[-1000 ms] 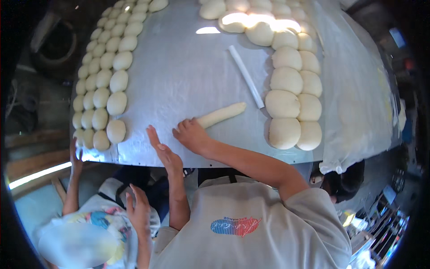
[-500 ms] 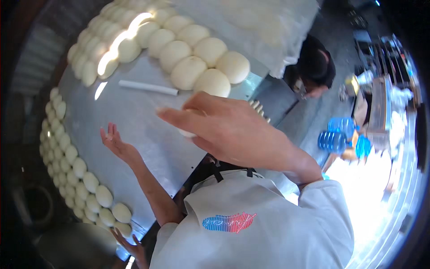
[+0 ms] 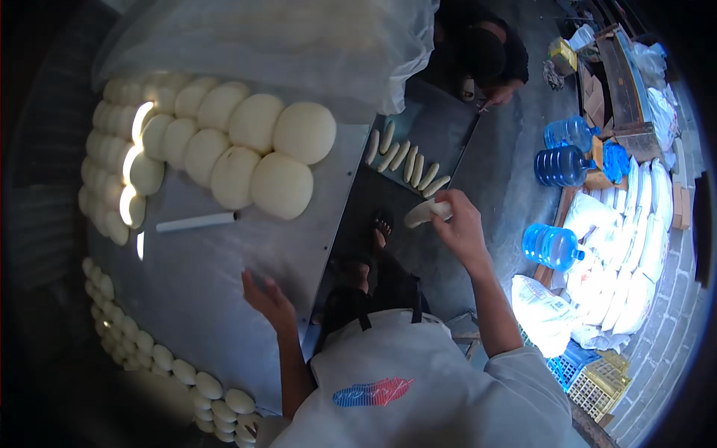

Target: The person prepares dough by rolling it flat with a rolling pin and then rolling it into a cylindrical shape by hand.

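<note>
My right hand [image 3: 461, 228] is closed round one end of a pale elongated dough roll [image 3: 420, 215], held in the air to the right of the metal table [image 3: 224, 291]. Similar dough rolls [image 3: 409, 163] lie in a row on a dark tray [image 3: 441, 112] just beyond it. Over the table's near right part, my left hand [image 3: 270, 300] is open, fingers apart, holding nothing. A white rod [image 3: 196, 222] rests on the tabletop past that hand. Round dough balls [image 3: 282, 187] sit in rows behind the rod.
Smaller dough balls [image 3: 209, 385] line the table's left and near edge. Clear plastic sheeting [image 3: 276, 52] hangs over the far end. Beyond the tray, a co-worker in dark clothing [image 3: 482, 56] bends down. Blue water bottles [image 3: 562, 166], white sacks [image 3: 631, 254] and crates [image 3: 597, 384] stand at right.
My right hand has swung from over the table out to the right, toward the tray, with the dough roll. The view has shifted right; my left hand stays open over the table.
</note>
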The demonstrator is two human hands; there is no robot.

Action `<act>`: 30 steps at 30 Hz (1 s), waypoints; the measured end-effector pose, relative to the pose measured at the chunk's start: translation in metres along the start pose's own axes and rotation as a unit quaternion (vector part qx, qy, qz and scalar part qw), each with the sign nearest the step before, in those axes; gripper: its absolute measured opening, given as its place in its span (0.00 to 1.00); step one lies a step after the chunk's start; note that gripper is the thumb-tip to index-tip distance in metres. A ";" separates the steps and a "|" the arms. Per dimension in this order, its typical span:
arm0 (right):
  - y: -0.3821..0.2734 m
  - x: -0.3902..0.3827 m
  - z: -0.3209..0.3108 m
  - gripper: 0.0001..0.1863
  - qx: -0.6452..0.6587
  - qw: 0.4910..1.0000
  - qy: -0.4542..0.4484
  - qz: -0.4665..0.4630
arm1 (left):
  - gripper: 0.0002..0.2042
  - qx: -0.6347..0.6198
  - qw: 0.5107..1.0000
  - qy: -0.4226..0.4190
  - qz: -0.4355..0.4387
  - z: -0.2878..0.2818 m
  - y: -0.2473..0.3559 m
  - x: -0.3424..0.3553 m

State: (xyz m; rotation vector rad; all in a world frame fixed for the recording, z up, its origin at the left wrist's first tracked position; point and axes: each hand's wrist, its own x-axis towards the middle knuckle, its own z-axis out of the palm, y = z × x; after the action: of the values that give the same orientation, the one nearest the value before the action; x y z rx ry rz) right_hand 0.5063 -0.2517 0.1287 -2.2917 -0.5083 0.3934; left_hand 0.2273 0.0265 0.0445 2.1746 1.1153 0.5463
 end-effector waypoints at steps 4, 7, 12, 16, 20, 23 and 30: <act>0.114 0.075 0.021 0.15 -0.032 0.988 0.153 0.012 | 0.29 0.227 0.972 0.021 0.062 0.051 0.013 0.002; 0.198 0.144 0.045 0.14 -0.029 0.982 0.183 0.019 | 0.28 0.306 0.950 0.015 0.065 0.081 0.034 0.011; 0.333 0.190 0.114 0.22 -0.153 0.983 0.102 0.008 | 0.28 0.349 0.936 -0.007 0.042 0.121 0.064 0.025; 0.325 0.139 0.186 0.30 -0.238 0.957 -0.167 0.003 | 0.27 0.299 0.952 0.023 0.056 0.144 0.071 0.032; 0.247 0.052 0.201 0.23 -0.136 0.946 -0.293 -0.017 | 0.27 0.305 0.952 0.017 0.027 0.128 0.074 0.028; 0.210 -0.006 0.216 0.19 -0.092 0.943 -0.319 -0.037 | 0.26 0.302 0.953 0.021 0.025 0.093 0.081 0.026; 0.022 0.006 0.103 0.20 -0.054 0.882 -0.462 -0.072 | 0.27 0.284 0.959 0.012 -0.020 -0.008 0.054 0.015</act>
State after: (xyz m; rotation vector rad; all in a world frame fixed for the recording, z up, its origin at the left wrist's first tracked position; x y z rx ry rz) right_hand 0.4736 -0.2005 0.0425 -2.0236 -1.1731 1.4288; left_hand 0.2618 0.0173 0.0886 2.6203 1.4614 0.2494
